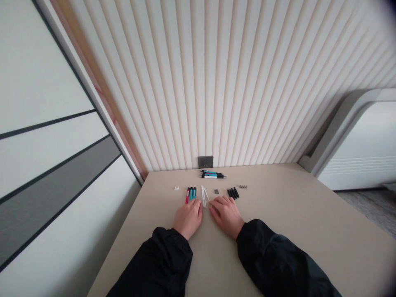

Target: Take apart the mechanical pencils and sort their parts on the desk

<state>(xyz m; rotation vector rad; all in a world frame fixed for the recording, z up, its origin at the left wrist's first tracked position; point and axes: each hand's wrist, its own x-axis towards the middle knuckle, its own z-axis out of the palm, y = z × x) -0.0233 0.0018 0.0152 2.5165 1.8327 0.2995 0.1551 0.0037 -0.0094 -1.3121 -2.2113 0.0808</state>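
Several thin white sticks [203,197], which look like pen refills, lie between my two hands, one at a slant. To their left my left hand [188,218] rests palm down on the table, fingers loosely bent, at the lower ends of several pen barrels [191,193], one red and the others blue with black ends. My right hand [227,216] lies palm down to the right, thumb apart from the bent fingers, by the slanted stick's lower end. Just beyond it are several black tapered pieces [233,193]. Neither hand visibly holds anything; the undersides of the fingers are hidden.
Assembled pens [212,174] lie at the back of the beige table [278,214]. Small white tips [176,188], a small grey cluster [216,192] and small metallic parts [243,187] sit in the same row. A socket [206,161] is on the ribbed wall behind.
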